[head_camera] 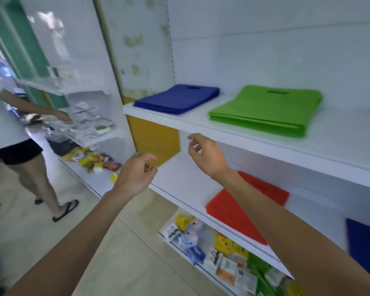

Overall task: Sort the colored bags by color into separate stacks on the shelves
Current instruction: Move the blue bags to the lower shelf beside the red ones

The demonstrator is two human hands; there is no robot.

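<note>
The upper shelf carries a blue stack at its left end and a green stack beside it. Below it a yellow bag stands at the left, with a red bag and a lone blue bag farther right. The left hand has its curled fingers at the yellow bag's lower corner, though blur hides whether they pinch it; the right hand hangs just right of it, fingers loosely apart and empty, and another person stands leftward.
</note>
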